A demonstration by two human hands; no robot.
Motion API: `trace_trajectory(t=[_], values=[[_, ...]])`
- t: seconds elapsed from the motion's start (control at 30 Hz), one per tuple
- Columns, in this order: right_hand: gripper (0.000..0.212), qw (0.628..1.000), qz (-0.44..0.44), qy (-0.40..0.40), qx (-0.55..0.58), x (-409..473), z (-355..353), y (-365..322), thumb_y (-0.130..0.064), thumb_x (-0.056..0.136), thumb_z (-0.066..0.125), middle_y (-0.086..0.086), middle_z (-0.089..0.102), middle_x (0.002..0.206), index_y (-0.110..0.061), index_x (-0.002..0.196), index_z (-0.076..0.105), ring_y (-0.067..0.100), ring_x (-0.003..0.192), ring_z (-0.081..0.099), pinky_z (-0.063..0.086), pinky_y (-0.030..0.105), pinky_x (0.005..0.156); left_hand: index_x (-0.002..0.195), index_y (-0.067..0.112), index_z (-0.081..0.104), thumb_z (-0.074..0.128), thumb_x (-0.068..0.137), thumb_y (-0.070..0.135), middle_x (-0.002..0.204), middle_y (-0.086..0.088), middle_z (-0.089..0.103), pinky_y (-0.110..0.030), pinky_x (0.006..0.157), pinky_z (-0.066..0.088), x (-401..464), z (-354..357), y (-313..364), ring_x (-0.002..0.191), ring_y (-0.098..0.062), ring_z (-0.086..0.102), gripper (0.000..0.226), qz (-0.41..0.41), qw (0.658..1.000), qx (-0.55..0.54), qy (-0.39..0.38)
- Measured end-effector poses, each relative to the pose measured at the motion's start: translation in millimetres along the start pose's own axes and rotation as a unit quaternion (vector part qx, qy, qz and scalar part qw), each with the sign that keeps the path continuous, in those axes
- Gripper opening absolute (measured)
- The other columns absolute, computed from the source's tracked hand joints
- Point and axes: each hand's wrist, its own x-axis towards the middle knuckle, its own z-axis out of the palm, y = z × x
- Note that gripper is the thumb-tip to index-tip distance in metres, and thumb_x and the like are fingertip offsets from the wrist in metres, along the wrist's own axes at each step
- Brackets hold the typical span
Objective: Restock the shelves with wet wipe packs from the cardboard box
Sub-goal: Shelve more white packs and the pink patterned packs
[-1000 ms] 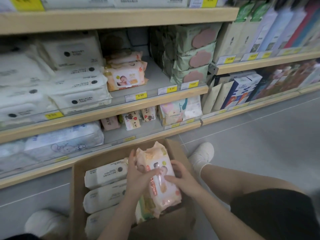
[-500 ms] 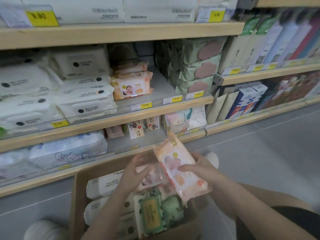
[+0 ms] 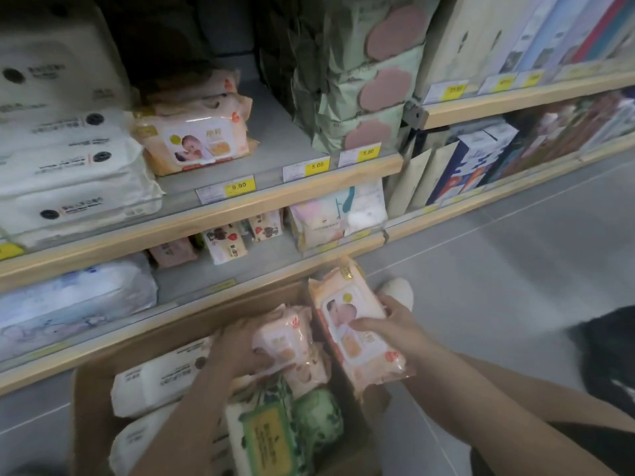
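From the head camera, the right hand [image 3: 390, 326] grasps a peach wet wipe pack [image 3: 357, 326] by its side edge, holding it over the right rim of the cardboard box [image 3: 92, 400]. The left hand [image 3: 240, 348] curls round a second peach pack [image 3: 287, 341] still inside the box; its fingertips are hidden under the wrapper. White packs [image 3: 158, 376] and a green pack [image 3: 275, 438] lie in the box, partly covered by the left forearm and cut off at the bottom edge. On the middle shelf [image 3: 275, 197] sits a matching peach stack [image 3: 196, 139]. The label print is blurred.
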Motion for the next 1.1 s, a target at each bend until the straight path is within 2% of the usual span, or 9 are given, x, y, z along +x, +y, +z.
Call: trace_trajectory(t=[0.07, 0.17, 0.3, 0.47, 0.6, 0.9, 1.0, 1.03, 1.1], values=[[0.055, 1.000, 0.001, 0.000, 0.003, 3, -1, -1, -0.020, 0.068, 0.083, 0.001, 0.068, 0.099, -0.020, 0.115, 0.052, 0.021, 0.086, 0.070, 0.058, 0.034, 0.071, 0.144, 0.042, 0.020, 0.070, 0.066, 0.055, 0.145, 0.003, 0.039, -0.034, 0.105, 0.032, 8, -2, -4, 0.130, -0.022, 0.040, 0.094, -0.008, 0.999, 0.021, -0.037], [0.057, 1.000, 0.009, 0.003, 0.007, 9, -1, -1, -0.018, 0.068, 0.082, 0.001, 0.067, 0.099, -0.020, 0.117, 0.052, 0.022, 0.087, 0.070, 0.058, 0.039, 0.077, 0.145, 0.041, 0.016, 0.069, 0.063, 0.063, 0.146, 0.000, 0.037, -0.039, 0.107, 0.030, 11, -2, -2, 0.130, -0.026, 0.037, 0.100, -0.021, 0.996, 0.059, -0.062], [0.060, 1.000, 0.017, 0.003, 0.003, 12, 0, 2, -0.021, 0.067, 0.083, 0.001, 0.067, 0.100, -0.021, 0.118, 0.051, 0.022, 0.087, 0.070, 0.058, 0.042, 0.080, 0.137, 0.033, 0.031, 0.069, 0.048, 0.075, 0.131, -0.003, 0.042, -0.042, 0.102, 0.029, 4, -12, 12, 0.123, -0.024, 0.036, 0.105, -0.016, 0.989, 0.137, -0.059], [0.061, 1.000, 0.004, 0.005, -0.014, 7, -1, -1, -0.022, 0.065, 0.084, 0.002, 0.066, 0.103, -0.022, 0.116, 0.050, 0.023, 0.088, 0.070, 0.058, 0.045, 0.080, 0.126, 0.025, 0.035, 0.066, 0.044, 0.077, 0.128, -0.001, 0.047, -0.040, 0.097, 0.038, -11, -11, 12, 0.116, -0.022, 0.046, 0.101, -0.031, 0.996, 0.072, -0.043], [0.067, 0.999, -0.022, -0.001, -0.040, -3, 4, -11, -0.022, 0.062, 0.086, 0.001, 0.069, 0.101, -0.022, 0.119, 0.053, 0.021, 0.086, 0.071, 0.059, 0.042, 0.076, 0.119, 0.028, 0.037, 0.062, 0.047, 0.080, 0.124, 0.002, 0.053, -0.040, 0.095, 0.039, -36, -32, 7, 0.113, -0.021, 0.049, 0.092, -0.037, 0.994, 0.099, 0.015], [0.072, 0.979, -0.134, -0.041, -0.151, -29, 30, -73, -0.024, 0.056, 0.089, -0.002, 0.070, 0.103, -0.026, 0.120, 0.055, 0.020, 0.089, 0.070, 0.058, 0.043, 0.079, 0.124, 0.026, 0.039, 0.039, 0.036, 0.094, 0.122, 0.003, 0.055, -0.036, 0.089, 0.039, -121, -132, -52, 0.111, -0.019, 0.052, 0.112, -0.062, 0.975, 0.156, 0.144], [0.063, 0.950, -0.220, -0.028, -0.220, -40, 43, -118, -0.021, 0.060, 0.087, -0.005, 0.068, 0.101, -0.026, 0.116, 0.057, 0.012, 0.085, 0.066, 0.055, 0.022, 0.065, 0.119, 0.027, 0.041, 0.038, 0.033, 0.089, 0.118, 0.004, 0.056, -0.037, 0.087, 0.038, -145, -165, -69, 0.109, -0.020, 0.052, 0.106, -0.074, 0.963, 0.173, 0.193], [0.061, 0.935, -0.249, -0.023, -0.251, -43, 47, -135, -0.022, 0.061, 0.087, -0.005, 0.067, 0.101, -0.029, 0.113, 0.056, 0.012, 0.085, 0.065, 0.053, 0.020, 0.064, 0.119, 0.027, 0.042, 0.038, 0.032, 0.088, 0.119, 0.004, 0.057, -0.037, 0.087, 0.038, -152, -176, -72, 0.110, -0.020, 0.052, 0.106, -0.079, 0.958, 0.173, 0.213], [0.061, 0.905, -0.306, -0.015, -0.296, -43, 56, -170, -0.025, 0.057, 0.087, -0.002, 0.068, 0.101, -0.030, 0.110, 0.058, 0.018, 0.090, 0.065, 0.054, 0.033, 0.076, 0.118, 0.026, 0.043, 0.033, 0.028, 0.087, 0.119, 0.003, 0.058, -0.036, 0.087, 0.039, -163, -195, -80, 0.109, -0.021, 0.053, 0.109, -0.092, 0.951, 0.166, 0.243]])
